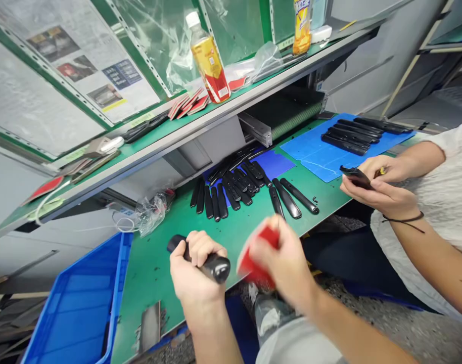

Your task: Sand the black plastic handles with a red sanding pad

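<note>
My left hand is closed around a black plastic handle, its glossy rounded end facing me. To its right, my right hand grips a red sanding pad, smeared by motion and apart from the handle. Several similar black handles lie in a loose group on the green table beyond my hands. A worn grey pad with dark dust around it rests near the front edge.
At right, a co-worker's hands hold a dark part. Black handles lie on a blue mat. A blue crate stands left. The overhead shelf carries a bottle and red pads.
</note>
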{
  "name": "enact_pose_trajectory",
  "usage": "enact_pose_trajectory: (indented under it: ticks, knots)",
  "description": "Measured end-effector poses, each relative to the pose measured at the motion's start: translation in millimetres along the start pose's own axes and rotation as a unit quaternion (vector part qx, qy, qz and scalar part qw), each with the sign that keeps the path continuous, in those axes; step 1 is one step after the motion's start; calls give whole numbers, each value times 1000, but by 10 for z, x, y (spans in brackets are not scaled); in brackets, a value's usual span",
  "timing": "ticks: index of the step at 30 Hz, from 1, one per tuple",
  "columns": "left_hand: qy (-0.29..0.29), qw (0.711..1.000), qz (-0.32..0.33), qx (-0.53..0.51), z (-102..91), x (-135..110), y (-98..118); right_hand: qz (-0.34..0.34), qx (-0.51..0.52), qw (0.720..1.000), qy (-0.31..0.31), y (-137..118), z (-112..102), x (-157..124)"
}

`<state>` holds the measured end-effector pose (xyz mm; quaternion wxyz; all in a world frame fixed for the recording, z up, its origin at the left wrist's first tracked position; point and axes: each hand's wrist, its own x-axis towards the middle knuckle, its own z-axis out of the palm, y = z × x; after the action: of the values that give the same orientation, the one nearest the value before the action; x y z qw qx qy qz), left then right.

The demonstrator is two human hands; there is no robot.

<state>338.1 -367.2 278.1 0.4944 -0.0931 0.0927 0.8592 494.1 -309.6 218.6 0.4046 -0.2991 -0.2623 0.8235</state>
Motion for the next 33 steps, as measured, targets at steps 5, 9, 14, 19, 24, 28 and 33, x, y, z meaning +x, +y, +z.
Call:
enact_pose_trajectory:
  ticks: [5,9,14,19,24,28,33]
  knots:
    - [-23,999,-19,20,78,-130,-76,-11,-11,1000,15,-84,-78,72]
    - [16,997,80,7,31,-87,-36,-6,-26,999,39,-136,-188,130]
    - [14,998,43,31,-48,-55,189,27,-29,997,58,-30,-243,178]
    - [66,997,48,5,36,-81,285,117,21,992,38,121,-150,89]
    - [5,999,21,44,22,-52,278,102,34,992,-61,235,-44,-224]
    - [-9,998,-38,43,-148,20,336,-34,-99,981,-163,389,30,-280]
    - [24,996,-47,72,-397,201,534,-159,-206,936,-239,557,137,53]
